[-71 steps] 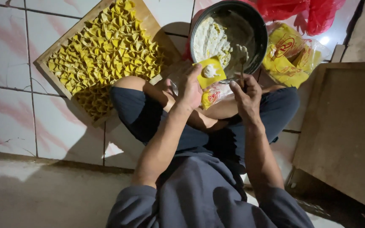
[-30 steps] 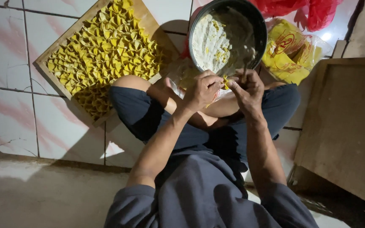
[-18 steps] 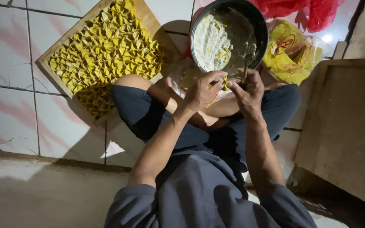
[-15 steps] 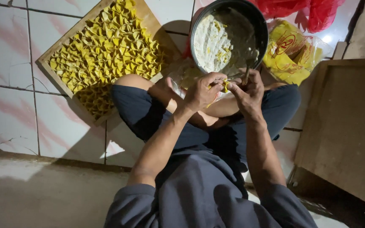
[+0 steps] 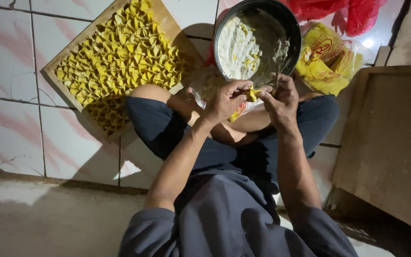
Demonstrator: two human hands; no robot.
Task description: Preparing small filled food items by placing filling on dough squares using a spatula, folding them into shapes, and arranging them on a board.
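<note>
I sit cross-legged on a tiled floor. My left hand (image 5: pixel 227 98) and my right hand (image 5: pixel 280 98) meet above my knees, both pinching a small yellow dumpling wrapper (image 5: pixel 252 93) between the fingertips. Just beyond my hands sits a dark round bowl (image 5: pixel 291 24) of pale filling with yellow flecks; a utensil handle (image 5: pixel 278 75) leans out of it by my right hand. To the left lies a wooden tray (image 5: pixel 168 24) packed with several folded yellow dumplings (image 5: pixel 120 57).
A clear bag of yellow wrappers (image 5: pixel 327 59) lies right of the bowl, a red plastic bag (image 5: pixel 338 10) behind it. A flat wooden board (image 5: pixel 396 143) lies at the right. A crinkled clear plastic sheet (image 5: pixel 203 83) sits by my left knee.
Earlier my left hand held an open wrapper with filling on it. Both hands have since come together and folded the wrapper closed between the fingertips.
</note>
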